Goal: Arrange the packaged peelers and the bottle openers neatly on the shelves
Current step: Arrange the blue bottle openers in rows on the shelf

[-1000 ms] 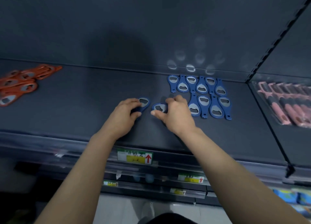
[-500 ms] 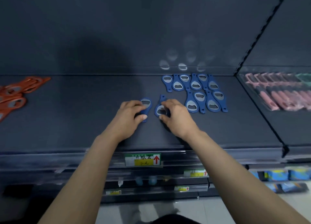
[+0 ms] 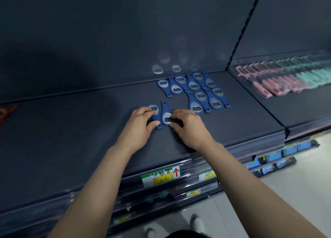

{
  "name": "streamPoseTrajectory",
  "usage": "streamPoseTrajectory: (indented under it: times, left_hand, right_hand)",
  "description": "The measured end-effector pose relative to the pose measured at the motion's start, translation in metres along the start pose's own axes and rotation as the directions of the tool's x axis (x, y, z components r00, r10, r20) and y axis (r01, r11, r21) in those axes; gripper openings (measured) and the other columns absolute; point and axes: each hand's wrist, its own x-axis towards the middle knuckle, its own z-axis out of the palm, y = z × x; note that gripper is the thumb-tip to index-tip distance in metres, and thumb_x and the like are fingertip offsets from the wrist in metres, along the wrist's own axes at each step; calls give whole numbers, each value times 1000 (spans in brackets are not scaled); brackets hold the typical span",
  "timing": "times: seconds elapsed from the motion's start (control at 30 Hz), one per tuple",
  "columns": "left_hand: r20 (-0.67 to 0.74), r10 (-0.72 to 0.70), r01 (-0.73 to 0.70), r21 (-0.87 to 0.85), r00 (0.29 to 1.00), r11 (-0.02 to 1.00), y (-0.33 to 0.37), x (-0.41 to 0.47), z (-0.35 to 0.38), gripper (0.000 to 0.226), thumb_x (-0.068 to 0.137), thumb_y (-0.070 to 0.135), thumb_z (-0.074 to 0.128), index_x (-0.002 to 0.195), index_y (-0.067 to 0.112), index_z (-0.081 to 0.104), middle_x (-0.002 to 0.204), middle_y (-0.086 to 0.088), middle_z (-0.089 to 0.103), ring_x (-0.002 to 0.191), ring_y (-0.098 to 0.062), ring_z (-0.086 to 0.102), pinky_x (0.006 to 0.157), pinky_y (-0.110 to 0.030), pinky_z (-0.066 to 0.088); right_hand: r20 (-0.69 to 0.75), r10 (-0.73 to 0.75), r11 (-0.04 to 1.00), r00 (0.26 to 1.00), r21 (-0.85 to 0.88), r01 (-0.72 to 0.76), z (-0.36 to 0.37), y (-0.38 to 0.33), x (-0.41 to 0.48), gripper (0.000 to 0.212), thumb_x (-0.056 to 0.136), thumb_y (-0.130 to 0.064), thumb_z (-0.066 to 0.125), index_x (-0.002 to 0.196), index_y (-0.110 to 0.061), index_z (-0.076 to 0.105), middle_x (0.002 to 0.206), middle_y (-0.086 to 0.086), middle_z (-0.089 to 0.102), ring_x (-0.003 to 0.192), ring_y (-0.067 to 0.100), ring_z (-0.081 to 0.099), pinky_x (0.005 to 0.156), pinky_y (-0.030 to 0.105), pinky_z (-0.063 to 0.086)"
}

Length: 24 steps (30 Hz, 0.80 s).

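Two blue bottle openers lie side by side, head to tail, on the dark shelf [image 3: 71, 130]. My left hand [image 3: 138, 126] pinches the left opener [image 3: 154, 110] between fingers and thumb. My right hand [image 3: 189, 126] pinches the right opener [image 3: 166, 115] at its wide metal end. Behind and to the right, several blue openers [image 3: 193, 91] lie in two neat rows. Packaged pink peelers [image 3: 265, 82] and green peelers [image 3: 311, 74] lie on the neighbouring shelf at the right.
Orange openers [image 3: 5, 110] show at the far left edge of the shelf. A green and yellow price label [image 3: 161, 175] with a red arrow sits on the shelf's front rail. Lower shelves hold blue packets [image 3: 279, 157]. My shoes [image 3: 197, 221] stand on the pale floor.
Both hands have brought the two openers closer together until they lie side by side. The view has swung so that the orange openers are nearly out of sight at the left.
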Motion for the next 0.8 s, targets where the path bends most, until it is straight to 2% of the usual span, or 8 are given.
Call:
streamPoseTrajectory:
  times: [0.27,0.37,0.5,0.57,0.6,0.67,0.73,0.8]
  left_hand:
    - [55,-11,11,-5,998,1000,1,1,-4,55,87,35,62,136,14,48,141,6,40,133,-8,28,100,-11,14]
    - [74,-24,24,-6,997,1000,3,1,-5,56,86,35,63,136,15,48,141,6,40,133,-8,27,100,-11,13]
    - [67,-46,47,-12,997,999,3,-2,-6,55,86,34,63,136,14,48,142,5,39,134,-9,29,105,-15,16]
    - [76,-68,70,-24,995,997,0,-4,-9,55,86,33,63,136,16,48,143,6,38,134,-9,30,108,-20,19]
    - [86,-82,84,-28,993,996,-2,-5,-10,54,86,34,63,136,16,48,144,7,37,134,-9,30,109,-22,21]
    - [111,-100,103,-22,989,994,-5,-6,-13,54,87,33,62,136,18,47,146,8,35,135,-9,30,111,-24,22]
    - [128,-108,112,-17,986,994,-6,-9,-15,54,88,33,62,138,19,45,147,8,34,135,-9,30,111,-24,22]
    - [125,-113,116,-20,986,993,-7,-11,-16,55,88,33,61,139,19,44,147,8,33,136,-9,29,112,-24,21]
  right_hand:
    - [27,-50,999,998,-6,50,0,3,4,36,88,-23,66,120,-7,63,140,2,50,130,19,40,104,23,31]
    - [25,-70,996,997,-49,71,-1,5,7,27,87,-23,66,106,-3,66,119,7,62,113,26,49,93,30,40]
    - [56,-100,989,993,-103,106,-1,2,7,27,87,-29,65,101,-5,67,104,9,59,102,24,47,85,29,39]
    - [58,-150,987,987,-55,153,-5,0,9,20,88,-17,63,105,-7,66,111,8,58,107,24,43,92,28,37]
    - [74,-174,984,982,-35,177,-8,0,11,26,86,-8,58,111,-8,64,123,7,56,115,25,40,99,29,35]
    - [203,-172,982,964,-38,183,-13,-1,18,54,82,4,47,132,-15,51,147,2,38,134,23,24,113,32,24]
    - [345,-130,980,930,-100,174,-15,-3,26,67,83,5,44,144,-22,37,155,-5,26,140,21,16,117,34,18]
    - [397,-123,970,909,-146,195,-16,-6,32,62,89,1,45,146,-21,34,155,-5,25,138,23,21,116,29,17]
